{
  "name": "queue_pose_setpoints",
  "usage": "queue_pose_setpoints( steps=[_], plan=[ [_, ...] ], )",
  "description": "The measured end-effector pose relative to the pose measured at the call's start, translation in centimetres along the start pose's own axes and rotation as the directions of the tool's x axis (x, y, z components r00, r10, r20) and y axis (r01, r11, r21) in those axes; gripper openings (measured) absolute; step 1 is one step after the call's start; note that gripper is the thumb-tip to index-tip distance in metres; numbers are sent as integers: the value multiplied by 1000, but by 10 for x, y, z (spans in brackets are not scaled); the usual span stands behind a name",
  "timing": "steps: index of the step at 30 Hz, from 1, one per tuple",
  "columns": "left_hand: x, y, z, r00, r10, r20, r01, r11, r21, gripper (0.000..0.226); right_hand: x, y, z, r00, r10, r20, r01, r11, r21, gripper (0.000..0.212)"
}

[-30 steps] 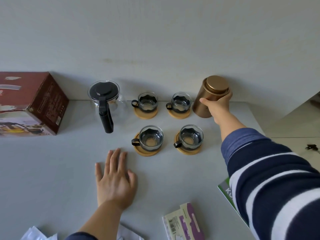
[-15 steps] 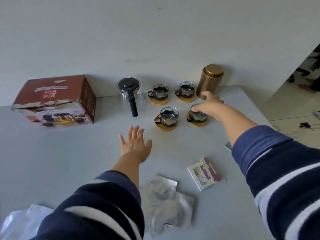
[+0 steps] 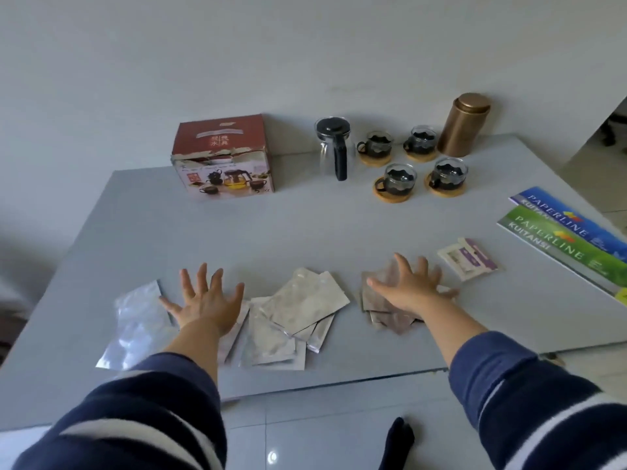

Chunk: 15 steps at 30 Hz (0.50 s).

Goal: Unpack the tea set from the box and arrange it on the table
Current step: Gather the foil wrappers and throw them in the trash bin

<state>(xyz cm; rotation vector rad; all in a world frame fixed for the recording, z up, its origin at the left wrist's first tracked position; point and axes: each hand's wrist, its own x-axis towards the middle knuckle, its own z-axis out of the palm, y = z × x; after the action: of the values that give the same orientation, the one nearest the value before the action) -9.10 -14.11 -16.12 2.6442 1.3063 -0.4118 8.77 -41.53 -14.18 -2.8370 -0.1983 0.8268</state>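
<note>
Grey table (image 3: 305, 232) against white wall (image 3: 237, 45), both hands' fingers (image 3: 203, 276) splayed wide, empty.

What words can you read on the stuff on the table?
"PAPERLINE KUITANSI" on the green booklet.
"PAPERLINE" on the blue booklet; its smaller line is partly hidden.
Chinese characters on the red box, too blurred to read.
Print on the small purple-and-white packet: too small.

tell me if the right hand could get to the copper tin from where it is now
Probably yes. The right hand lies open on foil packets near the table's front edge, while the copper tin stands at the back right corner. Two of the glass cups sit nearly in line, so reaching slightly right of them looks clear.
</note>
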Motion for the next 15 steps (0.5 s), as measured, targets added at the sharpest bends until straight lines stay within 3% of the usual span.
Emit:
queue_pose_setpoints(
  steps=[5, 11, 15],
  plan=[
    [-19, -58, 21, 974, -182, 137, 194, 978, -82, 71, -17, -11, 53, 998, 60, -29, -62, 997, -50, 92],
    [-31, -42, 39, 979, -171, 113, 187, 970, -155, 66, -24, -42, 76, 998, 30, -62, -36, 994, -100, 79],
    [-39, 2, 45, 994, -52, 93, 67, 982, -175, 65, -36, -78, 89, 999, -30, -13, 29, 998, -64, 58]
  ],
)
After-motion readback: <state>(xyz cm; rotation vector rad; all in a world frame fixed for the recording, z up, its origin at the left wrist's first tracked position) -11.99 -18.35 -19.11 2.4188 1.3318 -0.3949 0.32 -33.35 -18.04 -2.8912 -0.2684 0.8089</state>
